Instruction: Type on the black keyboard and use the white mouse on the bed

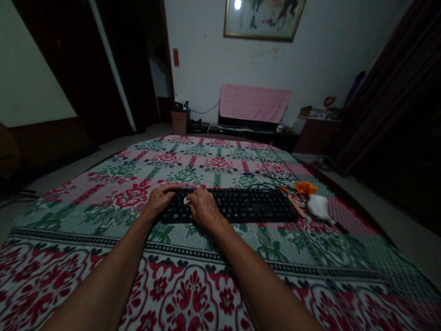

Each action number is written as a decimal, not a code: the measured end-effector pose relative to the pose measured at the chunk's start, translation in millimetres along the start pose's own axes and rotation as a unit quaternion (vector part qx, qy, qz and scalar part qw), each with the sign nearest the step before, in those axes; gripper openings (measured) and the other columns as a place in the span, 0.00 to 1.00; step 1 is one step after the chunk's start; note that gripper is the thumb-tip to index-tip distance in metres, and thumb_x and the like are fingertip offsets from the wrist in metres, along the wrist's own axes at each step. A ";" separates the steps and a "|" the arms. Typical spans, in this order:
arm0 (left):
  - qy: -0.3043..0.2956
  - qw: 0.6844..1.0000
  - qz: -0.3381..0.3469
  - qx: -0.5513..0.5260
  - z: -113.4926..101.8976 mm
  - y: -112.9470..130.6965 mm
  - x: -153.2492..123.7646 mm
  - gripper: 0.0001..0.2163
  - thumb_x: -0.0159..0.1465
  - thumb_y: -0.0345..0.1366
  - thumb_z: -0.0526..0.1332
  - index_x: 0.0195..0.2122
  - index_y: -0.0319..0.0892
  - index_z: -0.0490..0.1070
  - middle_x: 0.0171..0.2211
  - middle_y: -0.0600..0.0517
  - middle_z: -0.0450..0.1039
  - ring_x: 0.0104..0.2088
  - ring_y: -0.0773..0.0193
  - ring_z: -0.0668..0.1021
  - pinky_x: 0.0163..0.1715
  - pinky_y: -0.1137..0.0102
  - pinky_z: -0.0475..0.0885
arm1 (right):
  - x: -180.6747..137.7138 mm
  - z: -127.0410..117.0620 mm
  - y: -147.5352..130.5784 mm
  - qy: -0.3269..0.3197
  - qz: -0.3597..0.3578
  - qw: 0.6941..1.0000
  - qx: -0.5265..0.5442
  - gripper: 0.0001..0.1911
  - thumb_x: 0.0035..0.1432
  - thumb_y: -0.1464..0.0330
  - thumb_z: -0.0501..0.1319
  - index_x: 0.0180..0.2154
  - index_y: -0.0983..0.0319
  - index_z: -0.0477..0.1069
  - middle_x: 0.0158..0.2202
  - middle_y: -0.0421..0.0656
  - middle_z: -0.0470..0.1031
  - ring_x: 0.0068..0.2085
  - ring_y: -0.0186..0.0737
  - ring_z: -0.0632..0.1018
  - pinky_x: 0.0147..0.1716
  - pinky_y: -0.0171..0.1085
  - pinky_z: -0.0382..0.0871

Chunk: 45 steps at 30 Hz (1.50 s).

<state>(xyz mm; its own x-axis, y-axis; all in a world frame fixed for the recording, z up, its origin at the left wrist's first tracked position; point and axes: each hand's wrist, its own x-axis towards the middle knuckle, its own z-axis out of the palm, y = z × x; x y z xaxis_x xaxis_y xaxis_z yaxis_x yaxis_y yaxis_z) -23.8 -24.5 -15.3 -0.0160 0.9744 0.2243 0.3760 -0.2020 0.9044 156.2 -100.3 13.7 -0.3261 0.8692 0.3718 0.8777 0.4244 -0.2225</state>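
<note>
Black keyboard (258, 205) lay across a flowered cloth (193, 301).
The left hand (158, 201) gripped its left end; the right hand (204, 207) pinched a small white wad (186, 201) against its top.

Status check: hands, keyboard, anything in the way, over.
Left hand at left end of black keyboard. Right hand further along it, pinching small white wad. Keyboard flat on floral cloth; wooden stick close by its right end.
</note>
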 end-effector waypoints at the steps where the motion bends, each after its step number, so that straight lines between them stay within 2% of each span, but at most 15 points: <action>1: -0.001 1.000 0.001 -0.004 -1.0 1.9 -0.8 0.16 0.44 0.36 0.59 0.34 0.42 0.79 0.38 0.51 0.80 0.45 0.54 0.77 0.53 0.62 0.67 | -0.2 0.2 0.0 0.002 0.002 1.000 0.004 0.12 0.61 0.72 0.52 0.43 0.60 0.72 0.42 0.46 0.67 0.42 0.42 0.66 0.41 0.38 0.60; 7: -0.007 1.000 -0.005 0.000 -3.9 11.1 -2.6 0.16 0.43 0.36 0.60 0.34 0.43 0.79 0.40 0.50 0.79 0.47 0.53 0.76 0.55 0.61 0.65 | -0.1 -1.2 -1.8 0.001 0.012 1.000 0.015 0.13 0.61 0.72 0.51 0.42 0.61 0.73 0.42 0.47 0.68 0.43 0.43 0.67 0.41 0.40 0.61; 18: 0.005 0.998 -0.009 0.063 0.0 11.4 1.5 0.14 0.44 0.35 0.57 0.31 0.45 0.79 0.36 0.52 0.80 0.45 0.54 0.77 0.54 0.62 0.66 | -0.5 -3.3 -4.1 -0.007 0.018 1.000 0.018 0.12 0.60 0.72 0.51 0.40 0.61 0.73 0.41 0.48 0.68 0.43 0.43 0.67 0.41 0.40 0.61; 35: -0.007 0.998 0.038 0.040 5.6 -7.8 7.2 0.17 0.45 0.34 0.54 0.34 0.45 0.78 0.38 0.53 0.79 0.44 0.57 0.77 0.53 0.64 0.68 | -0.3 -7.1 -8.2 -0.028 0.000 0.999 -0.017 0.13 0.58 0.74 0.53 0.43 0.62 0.71 0.42 0.47 0.68 0.43 0.41 0.68 0.43 0.39 0.61; 39: -0.004 0.998 0.038 0.047 5.1 -4.5 5.4 0.17 0.46 0.34 0.54 0.33 0.45 0.79 0.38 0.53 0.79 0.44 0.57 0.78 0.52 0.64 0.68 | 3.4 -10.4 6.4 -0.027 -0.005 0.999 0.047 0.13 0.58 0.74 0.53 0.42 0.62 0.72 0.40 0.45 0.69 0.44 0.39 0.69 0.44 0.37 0.62; 42: -0.006 0.998 0.024 0.052 4.9 -1.8 4.6 0.17 0.46 0.33 0.54 0.33 0.45 0.79 0.38 0.53 0.79 0.44 0.56 0.77 0.52 0.63 0.68 | 7.1 -19.7 29.5 0.021 0.043 0.994 0.095 0.13 0.59 0.76 0.52 0.42 0.63 0.72 0.38 0.44 0.70 0.42 0.37 0.70 0.44 0.35 0.62; 45: -0.010 0.998 0.014 0.057 4.6 0.3 4.1 0.17 0.46 0.33 0.54 0.34 0.44 0.79 0.38 0.53 0.79 0.45 0.56 0.77 0.52 0.63 0.68 | 9.0 -28.5 47.7 0.052 0.072 0.992 0.091 0.13 0.59 0.75 0.52 0.41 0.65 0.73 0.36 0.45 0.70 0.41 0.37 0.71 0.44 0.34 0.62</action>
<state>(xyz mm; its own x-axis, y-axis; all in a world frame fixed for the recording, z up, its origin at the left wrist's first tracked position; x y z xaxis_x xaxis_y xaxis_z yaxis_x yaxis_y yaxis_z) -19.5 -20.2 -15.8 0.0129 0.9706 0.2402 0.4786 -0.2169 0.8508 205.1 -79.5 32.1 -0.1553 0.8976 0.4126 0.8311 0.3445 -0.4365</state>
